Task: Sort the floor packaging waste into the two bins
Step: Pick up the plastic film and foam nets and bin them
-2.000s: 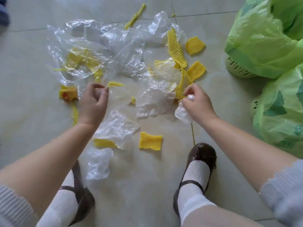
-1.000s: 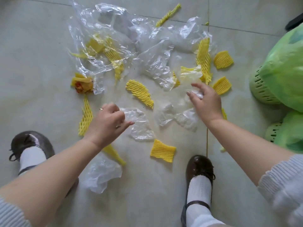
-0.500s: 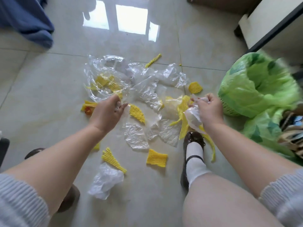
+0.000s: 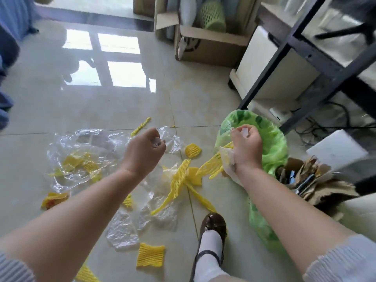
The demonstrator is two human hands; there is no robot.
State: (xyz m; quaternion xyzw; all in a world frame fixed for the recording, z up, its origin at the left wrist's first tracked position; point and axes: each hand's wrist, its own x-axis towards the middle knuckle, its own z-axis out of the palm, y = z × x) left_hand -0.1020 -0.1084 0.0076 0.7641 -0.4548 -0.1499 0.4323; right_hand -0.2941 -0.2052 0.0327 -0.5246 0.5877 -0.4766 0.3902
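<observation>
No brand, label or readable writing shows on anything; only a blurred dark mark sits on the far cardboard box (image 4: pixel 205 45), and it cannot be read.

The right hand (image 4: pixel 247 148) is raised over the green-lined bin (image 4: pixel 272 139) at right, its fingers curled tight around a bunch of clear plastic film (image 4: pixel 227 161) with a strip of yellow foam netting (image 4: pixel 211 166) trailing from it toward the left. The left hand (image 4: pixel 144 151) hangs above the floor with fingers pressed together around a small scrap of clear film (image 4: pixel 156 142).

Half a second ago the right hand held its bundle lower, beside the bin rather than over its mouth, and the left hand was nearer the floor pile; both have risen. The view has tilted up too, so the box and a dark metal shelf frame (image 4: pixel 305 58) now appear at far right.

The remaining waste lies spread on the tiled floor (image 4: pixel 61 102): a large crumpled clear sheet (image 4: pixel 81 157) at left, yellow foam net pieces (image 4: pixel 150 255) near the brown shoe (image 4: pixel 213 224), and more film in the middle.
</observation>
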